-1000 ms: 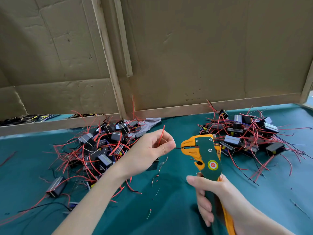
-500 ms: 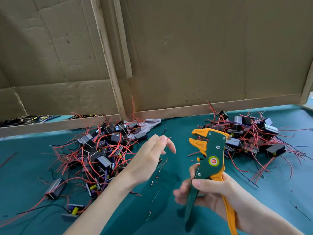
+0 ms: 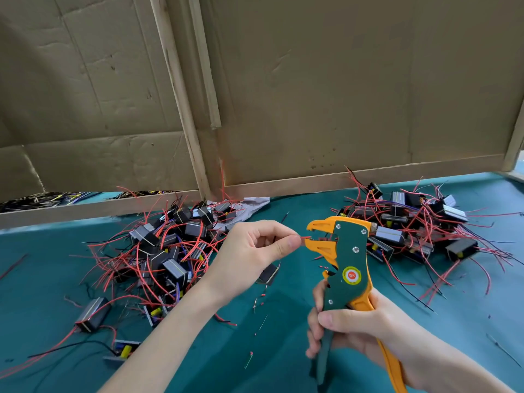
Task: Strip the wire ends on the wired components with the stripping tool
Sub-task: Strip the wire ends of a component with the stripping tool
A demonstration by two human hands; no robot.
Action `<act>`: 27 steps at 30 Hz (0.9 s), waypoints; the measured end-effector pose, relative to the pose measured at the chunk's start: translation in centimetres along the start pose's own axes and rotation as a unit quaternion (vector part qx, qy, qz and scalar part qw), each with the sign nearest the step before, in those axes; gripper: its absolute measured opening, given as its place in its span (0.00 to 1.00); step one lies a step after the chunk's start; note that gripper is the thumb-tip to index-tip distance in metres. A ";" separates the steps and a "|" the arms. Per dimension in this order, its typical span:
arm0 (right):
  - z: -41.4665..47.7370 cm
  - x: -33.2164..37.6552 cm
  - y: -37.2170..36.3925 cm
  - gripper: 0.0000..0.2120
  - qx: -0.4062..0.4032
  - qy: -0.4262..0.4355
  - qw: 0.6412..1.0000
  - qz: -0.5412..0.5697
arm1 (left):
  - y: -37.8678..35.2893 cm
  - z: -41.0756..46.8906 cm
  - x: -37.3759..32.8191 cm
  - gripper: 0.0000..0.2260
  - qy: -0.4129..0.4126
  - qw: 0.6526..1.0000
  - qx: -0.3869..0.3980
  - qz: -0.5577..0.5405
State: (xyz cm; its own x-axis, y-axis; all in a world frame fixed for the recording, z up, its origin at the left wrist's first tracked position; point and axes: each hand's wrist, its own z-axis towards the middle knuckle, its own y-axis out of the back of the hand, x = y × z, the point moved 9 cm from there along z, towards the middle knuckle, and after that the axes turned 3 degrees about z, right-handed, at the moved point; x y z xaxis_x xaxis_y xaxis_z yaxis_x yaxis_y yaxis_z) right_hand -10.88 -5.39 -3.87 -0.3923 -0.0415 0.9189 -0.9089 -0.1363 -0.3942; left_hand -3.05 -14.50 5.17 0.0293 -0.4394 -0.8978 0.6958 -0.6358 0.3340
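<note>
My right hand grips the handles of the green and orange stripping tool, held upright with its orange jaws open and pointing left. My left hand pinches a short red wire end between thumb and forefinger and holds its tip inside the jaws. A black component shows partly under my left hand; whether the pinched wire belongs to it I cannot tell.
A heap of black components with red wires lies left of my left hand, and a second heap lies behind the tool at the right. Cut wire scraps dot the teal table. Cardboard walls close the back.
My left hand opened and dropped the earlier wire, then pinched a red wire end and brought it to the jaws. The tool's jaws opened and it tilted upright, handles spread.
</note>
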 end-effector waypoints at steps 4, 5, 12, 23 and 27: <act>-0.3 0.1 -0.4 0.11 0.020 -0.007 1.000 -0.014 | -0.2 -0.1 -0.1 0.07 0.017 0.999 0.027 -0.008; -0.3 0.2 -0.4 0.11 0.019 -0.011 1.000 -0.018 | -0.2 -0.1 -0.2 0.07 0.016 0.999 0.033 0.002; -1.0 0.5 -1.3 0.11 0.022 -0.039 0.997 -0.064 | 0.4 -0.5 -0.9 0.04 0.016 0.993 0.108 0.045; -0.7 -2.4 -1.9 0.16 -0.083 -0.097 0.981 0.145 | 0.2 0.3 3.1 0.04 0.052 0.990 0.080 0.104; 0.2 -1.9 -1.0 0.11 -0.096 -0.073 0.967 0.225 | 2.9 1.4 2.2 0.05 0.006 0.989 -0.060 0.136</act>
State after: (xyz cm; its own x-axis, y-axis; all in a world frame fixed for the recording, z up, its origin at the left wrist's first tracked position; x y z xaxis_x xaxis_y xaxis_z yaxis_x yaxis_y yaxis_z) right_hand -9.15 -5.37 -5.23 -0.7433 -0.1958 0.6397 -0.6652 0.1144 -0.7379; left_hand -2.01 -18.18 4.60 0.2350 -0.5750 -0.7836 0.7411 -0.4157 0.5273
